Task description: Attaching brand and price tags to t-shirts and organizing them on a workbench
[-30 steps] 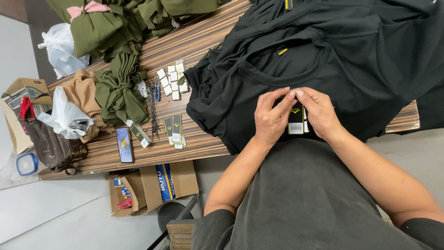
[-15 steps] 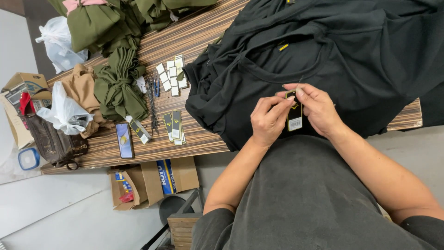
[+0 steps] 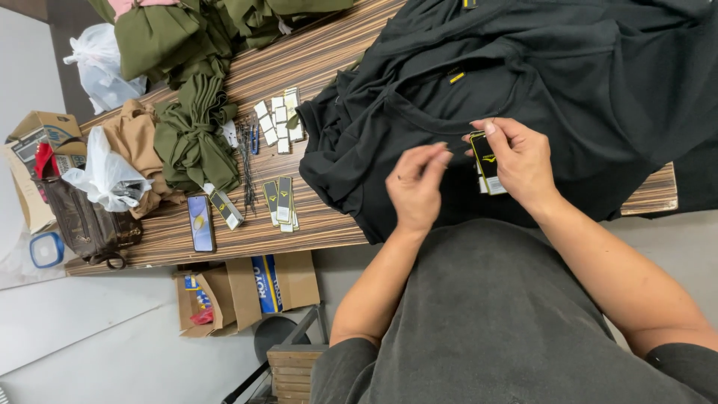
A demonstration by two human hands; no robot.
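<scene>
We see the right hand (image 3: 523, 161) grasping a black hang tag (image 3: 486, 161) over the black garment (image 3: 523, 82), its long axis running near to far. The left hand (image 3: 415, 187), just beside it, pinches its fingertips together; what they hold is too small to tell.

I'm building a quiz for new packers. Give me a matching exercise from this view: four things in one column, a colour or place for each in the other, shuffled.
Things:
1. hang tag
2. phone
3. folded garments
4. plastic bag

Descriptions:
A. white, crumpled, on the tan cloth
B. olive green
C. held in the right hand
D. flat near the table's front edge

Pairs: 1-C, 2-D, 3-B, 4-A
</scene>
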